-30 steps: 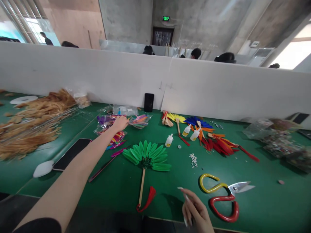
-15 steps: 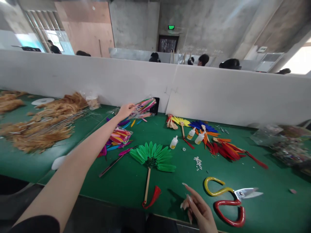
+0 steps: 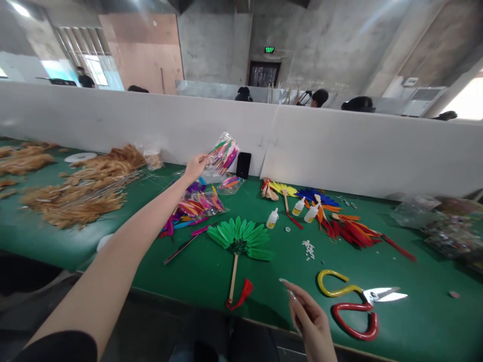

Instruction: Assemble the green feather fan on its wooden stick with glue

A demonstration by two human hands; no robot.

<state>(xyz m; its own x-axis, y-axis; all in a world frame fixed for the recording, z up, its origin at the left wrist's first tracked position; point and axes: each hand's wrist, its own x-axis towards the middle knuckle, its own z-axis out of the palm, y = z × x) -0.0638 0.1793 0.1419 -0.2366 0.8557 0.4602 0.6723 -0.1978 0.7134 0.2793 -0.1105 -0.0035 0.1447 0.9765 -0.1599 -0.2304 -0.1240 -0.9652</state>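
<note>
My left hand [image 3: 196, 166] reaches to the back of the table, its fingers closed on a clear bag of coloured feathers [image 3: 225, 153] held up in front of the white partition. Under and beside it lie more bagged feathers [image 3: 202, 203] in pink, purple and orange. My right hand [image 3: 308, 314] hovers by the table's front edge with nothing in it, index finger and thumb extended and a little apart. To its left rests a green feather fan [image 3: 241, 239] with a wooden handle and red tassel. Large scissors [image 3: 362, 299] with yellow and red handles lie open to its right.
Three small white bottles [image 3: 272, 218] stand mid-table near white beads [image 3: 308, 250]. Yellow, blue and red feather fans [image 3: 354, 231] lie behind. A black phone [image 3: 243, 165] leans on the partition [image 3: 339, 146]. Brown feather bundles [image 3: 75, 201] cover the left; plastic bags [image 3: 449, 226] lie right.
My left hand has lifted the feather bag up from the table, uncovering the phone and more feathers. My right hand has shifted only slightly. The view has tilted up a little.
</note>
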